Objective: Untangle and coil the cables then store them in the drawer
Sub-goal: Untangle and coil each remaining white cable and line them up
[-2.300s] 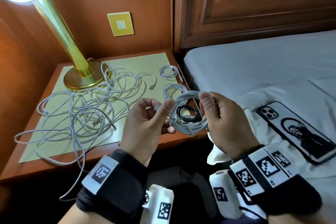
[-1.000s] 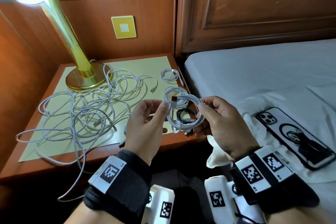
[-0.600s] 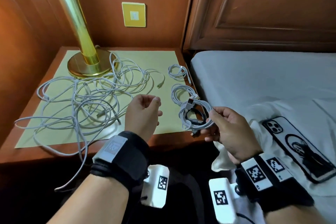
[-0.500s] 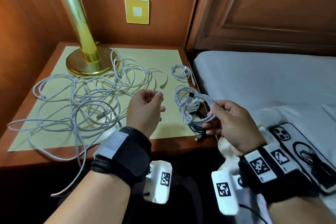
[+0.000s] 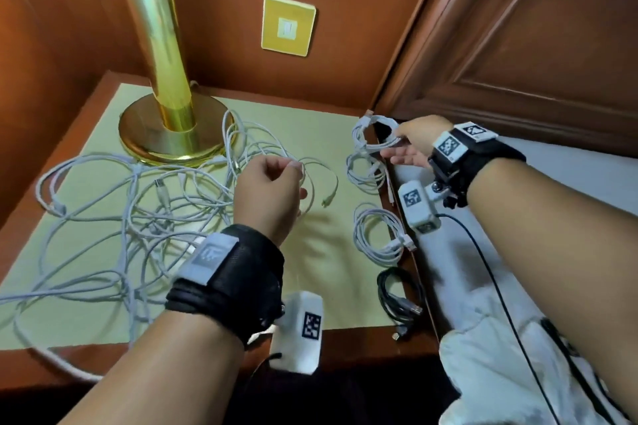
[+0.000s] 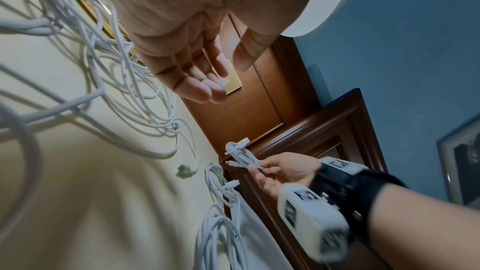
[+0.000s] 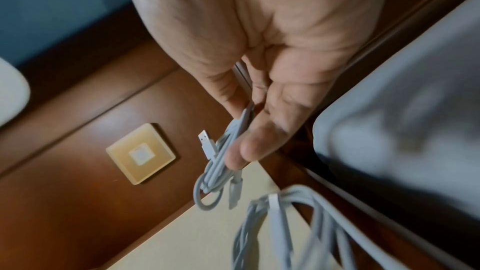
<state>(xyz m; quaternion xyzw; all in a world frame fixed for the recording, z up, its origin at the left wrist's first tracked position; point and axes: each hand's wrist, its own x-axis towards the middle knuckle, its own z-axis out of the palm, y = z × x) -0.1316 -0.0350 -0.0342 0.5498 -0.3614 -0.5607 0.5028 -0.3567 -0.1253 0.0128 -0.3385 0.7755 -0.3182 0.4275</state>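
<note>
That was a bedroom: a wooden bedside desk (image 5: pixel 359 338) carried a brass lamp (image 5: pixel 162 107), the bed (image 5: pixel 566 169) lay just right of that lamp, with a carved wooden headboard (image 5: pixel 538 45) behind it.

We see a brass lamp (image 5: pixel 162 86) standing at ten o'clock on the yellow mat (image 5: pixel 321 272) that covers the wooden nightstand (image 5: pixel 355 343). A yellow wall plate (image 5: pixel 288 25) sits at twelve o'clock on the wood panelling. The bed's grey sheet (image 5: pixel 566 162) lies at three o'clock, under the dark headboard (image 5: pixel 538 45).
</note>
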